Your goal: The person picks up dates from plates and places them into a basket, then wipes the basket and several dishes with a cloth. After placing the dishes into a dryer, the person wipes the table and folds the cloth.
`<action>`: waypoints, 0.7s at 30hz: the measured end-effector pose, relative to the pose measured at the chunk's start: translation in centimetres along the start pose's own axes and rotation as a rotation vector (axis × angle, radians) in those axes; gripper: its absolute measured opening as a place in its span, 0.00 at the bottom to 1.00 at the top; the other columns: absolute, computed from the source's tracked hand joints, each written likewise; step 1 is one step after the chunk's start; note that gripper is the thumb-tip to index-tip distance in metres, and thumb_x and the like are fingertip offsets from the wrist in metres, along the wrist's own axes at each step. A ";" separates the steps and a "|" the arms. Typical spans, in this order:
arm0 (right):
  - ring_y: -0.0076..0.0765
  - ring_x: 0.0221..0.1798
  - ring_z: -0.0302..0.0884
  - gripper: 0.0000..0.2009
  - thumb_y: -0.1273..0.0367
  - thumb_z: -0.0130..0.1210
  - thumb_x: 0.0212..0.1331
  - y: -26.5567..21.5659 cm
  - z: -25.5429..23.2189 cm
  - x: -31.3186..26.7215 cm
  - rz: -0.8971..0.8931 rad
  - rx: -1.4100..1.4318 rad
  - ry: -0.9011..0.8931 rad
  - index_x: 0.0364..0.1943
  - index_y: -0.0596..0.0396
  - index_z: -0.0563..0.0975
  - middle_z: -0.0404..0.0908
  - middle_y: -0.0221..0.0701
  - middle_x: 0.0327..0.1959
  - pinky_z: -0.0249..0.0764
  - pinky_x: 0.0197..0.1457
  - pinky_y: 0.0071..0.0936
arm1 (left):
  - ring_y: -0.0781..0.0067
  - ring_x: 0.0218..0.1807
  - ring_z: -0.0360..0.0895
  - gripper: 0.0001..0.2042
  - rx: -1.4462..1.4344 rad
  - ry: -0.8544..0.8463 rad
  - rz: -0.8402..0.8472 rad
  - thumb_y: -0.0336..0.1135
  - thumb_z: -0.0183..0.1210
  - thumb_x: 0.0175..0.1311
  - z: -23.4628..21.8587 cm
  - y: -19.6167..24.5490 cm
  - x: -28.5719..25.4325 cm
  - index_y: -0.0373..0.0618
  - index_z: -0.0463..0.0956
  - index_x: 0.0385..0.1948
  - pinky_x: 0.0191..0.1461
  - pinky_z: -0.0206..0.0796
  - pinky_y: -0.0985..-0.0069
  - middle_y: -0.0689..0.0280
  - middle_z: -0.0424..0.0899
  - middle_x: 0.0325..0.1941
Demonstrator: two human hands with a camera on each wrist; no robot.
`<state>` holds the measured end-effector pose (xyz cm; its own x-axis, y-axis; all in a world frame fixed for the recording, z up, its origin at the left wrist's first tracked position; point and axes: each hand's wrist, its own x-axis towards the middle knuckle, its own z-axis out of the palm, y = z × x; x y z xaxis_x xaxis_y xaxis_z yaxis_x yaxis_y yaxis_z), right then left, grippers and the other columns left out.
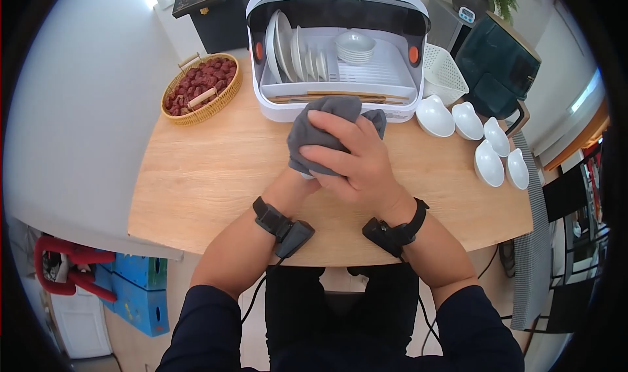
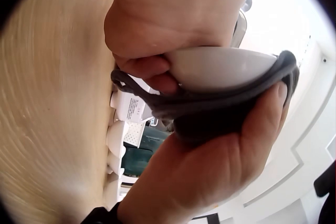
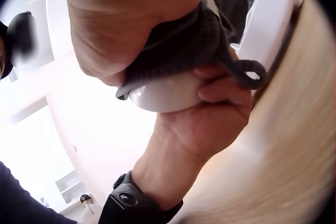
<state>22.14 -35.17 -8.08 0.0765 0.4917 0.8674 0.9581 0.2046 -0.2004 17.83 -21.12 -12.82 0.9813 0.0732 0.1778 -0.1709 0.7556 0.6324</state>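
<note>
Above the table (image 1: 196, 195), both hands (image 1: 356, 159) together grip a cloth-wrapped white bowl (image 2: 220, 69).

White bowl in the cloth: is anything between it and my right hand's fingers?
Yes, the grey cloth lies between your right hand and the white bowl. Nothing visible separates the bowl from your left hand.

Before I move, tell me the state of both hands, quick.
Left hand: closed, gripping the white bowl.
Right hand: closed round the grey cloth, against the bowl.
</note>
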 end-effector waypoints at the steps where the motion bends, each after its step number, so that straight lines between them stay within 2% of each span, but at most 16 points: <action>1: 0.54 0.58 0.76 0.20 0.70 0.67 0.47 -0.2 0.0 0.1 0.004 -0.013 -0.033 0.49 0.48 0.85 0.76 0.41 0.67 0.71 0.61 0.42 | 0.72 0.63 0.77 0.18 0.281 -0.051 0.137 0.40 0.53 0.79 0.1 0.0 0.4 0.47 0.71 0.65 0.60 0.77 0.69 0.64 0.79 0.63; 2: 0.55 0.62 0.75 0.21 0.71 0.68 0.46 -0.3 -0.1 0.1 0.010 -0.028 -0.067 0.50 0.50 0.85 0.75 0.43 0.67 0.71 0.61 0.42 | 0.72 0.61 0.78 0.17 0.560 -0.106 0.273 0.41 0.53 0.79 0.3 -0.2 0.8 0.47 0.72 0.63 0.60 0.77 0.69 0.64 0.79 0.61; 3: 0.50 0.55 0.75 0.19 0.68 0.65 0.54 -0.2 -0.1 0.3 0.025 -0.010 0.007 0.52 0.50 0.84 0.77 0.38 0.65 0.72 0.61 0.42 | 0.72 0.60 0.78 0.16 0.836 -0.164 0.410 0.42 0.53 0.80 0.5 -0.4 0.9 0.47 0.73 0.62 0.59 0.76 0.70 0.64 0.80 0.60; 4: 0.50 0.55 0.75 0.19 0.68 0.65 0.54 -0.1 0.1 0.3 0.027 -0.014 0.008 0.52 0.50 0.84 0.77 0.38 0.65 0.72 0.61 0.42 | 0.72 0.60 0.78 0.16 0.834 -0.167 0.408 0.42 0.53 0.80 -0.2 -0.9 0.8 0.47 0.73 0.62 0.59 0.76 0.70 0.64 0.80 0.60; 6: 0.46 0.57 0.76 0.17 0.66 0.59 0.66 0.4 0.8 -0.2 0.404 0.410 0.181 0.57 0.54 0.80 0.77 0.38 0.65 0.72 0.63 0.42 | 0.69 0.68 0.73 0.21 0.146 0.041 0.250 0.41 0.56 0.78 -1.1 -1.4 0.1 0.50 0.67 0.68 0.68 0.73 0.66 0.61 0.77 0.64; 7: 0.38 0.58 0.77 0.18 0.61 0.50 0.77 1.2 1.3 -0.6 0.542 0.565 0.191 0.60 0.58 0.77 0.78 0.37 0.63 0.73 0.64 0.38 | 0.74 0.41 0.79 0.12 0.305 0.255 0.367 0.44 0.55 0.79 -0.5 -1.3 0.4 0.44 0.77 0.46 0.46 0.72 0.73 0.66 0.83 0.42; 8: 0.38 0.58 0.77 0.18 0.61 0.50 0.77 1.6 1.4 -0.8 0.544 0.563 0.196 0.60 0.58 0.77 0.78 0.37 0.63 0.73 0.64 0.38 | 0.74 0.41 0.79 0.12 0.307 0.253 0.362 0.44 0.55 0.79 -0.2 -0.6 0.4 0.44 0.77 0.46 0.46 0.72 0.73 0.66 0.83 0.42; 10: 0.29 0.58 0.78 0.21 0.56 0.46 0.79 1.8 1.5 -1.0 1.103 1.215 0.248 0.60 0.58 0.77 0.79 0.34 0.60 0.76 0.60 0.31 | 0.75 0.33 0.76 0.14 1.153 0.580 0.576 0.44 0.55 0.79 0.6 1.3 -0.3 0.41 0.77 0.39 0.39 0.70 0.72 0.66 0.82 0.32; 11: 0.24 0.52 0.81 0.23 0.54 0.43 0.80 1.5 1.4 -0.8 1.213 1.273 0.238 0.60 0.57 0.76 0.82 0.32 0.54 0.80 0.53 0.27 | 0.75 0.33 0.76 0.14 1.155 0.584 0.566 0.44 0.55 0.79 0.3 1.5 -0.3 0.41 0.77 0.39 0.39 0.70 0.72 0.66 0.82 0.32; 12: 0.24 0.52 0.81 0.23 0.54 0.43 0.80 1.3 1.2 -0.7 1.220 1.275 0.237 0.60 0.57 0.76 0.82 0.32 0.54 0.80 0.53 0.27 | 0.76 0.34 0.75 0.16 1.228 0.607 0.639 0.45 0.54 0.80 0.0 1.7 -0.2 0.41 0.76 0.36 0.39 0.69 0.72 0.66 0.82 0.31; 14: 0.26 0.46 0.84 0.22 0.54 0.44 0.79 1.5 0.6 -0.4 1.413 1.281 0.164 0.59 0.57 0.78 0.84 0.31 0.47 0.82 0.47 0.28 | 0.78 0.34 0.74 0.18 1.298 0.628 0.722 0.45 0.53 0.80 -0.7 2.4 0.2 0.40 0.75 0.33 0.39 0.68 0.72 0.67 0.81 0.29; 16: 0.25 0.44 0.84 0.22 0.54 0.46 0.79 1.5 0.5 -0.6 1.408 1.261 0.114 0.59 0.58 0.78 0.85 0.30 0.44 0.83 0.46 0.28 | 0.78 0.33 0.75 0.17 1.376 0.737 0.707 0.45 0.54 0.79 -1.2 3.2 0.4 0.40 0.76 0.34 0.38 0.69 0.71 0.65 0.81 0.29; 18: 0.23 0.45 0.83 0.21 0.55 0.48 0.78 1.0 0.5 -0.4 1.194 1.000 0.175 0.58 0.59 0.79 0.85 0.31 0.43 0.82 0.47 0.27 | 0.76 0.32 0.74 0.17 1.310 0.706 0.664 0.45 0.55 0.79 -0.8 2.8 0.3 0.39 0.75 0.34 0.38 0.68 0.71 0.64 0.80 0.28; 19: 0.23 0.45 0.83 0.21 0.55 0.48 0.78 0.9 0.7 -0.5 1.201 1.002 0.178 0.58 0.59 0.79 0.85 0.31 0.43 0.82 0.47 0.27 | 0.75 0.31 0.74 0.17 1.244 0.671 0.609 0.45 0.55 0.79 -0.4 2.3 -0.1 0.39 0.75 0.35 0.37 0.68 0.70 0.63 0.80 0.27; 20: 0.23 0.44 0.83 0.21 0.56 0.49 0.77 0.9 0.8 -0.6 1.060 0.898 0.237 0.58 0.59 0.79 0.85 0.30 0.43 0.81 0.47 0.26 | 0.75 0.31 0.74 0.17 1.246 0.666 0.596 0.45 0.55 0.79 -0.2 1.4 -0.5 0.39 0.75 0.35 0.37 0.68 0.70 0.63 0.80 0.27; 21: 0.23 0.43 0.82 0.21 0.56 0.50 0.77 1.0 0.7 -0.4 0.912 0.788 0.288 0.58 0.60 0.78 0.85 0.30 0.43 0.80 0.48 0.25 | 0.73 0.30 0.74 0.17 1.352 0.582 0.603 0.45 0.55 0.79 0.2 0.6 -0.6 0.39 0.75 0.35 0.37 0.68 0.70 0.62 0.80 0.27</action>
<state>22.87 -34.59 -8.96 0.7815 0.5381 0.3159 0.1037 0.3872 -0.9162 17.11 -20.87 -12.39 0.5881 0.6024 0.5397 -0.1681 -0.5616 0.8101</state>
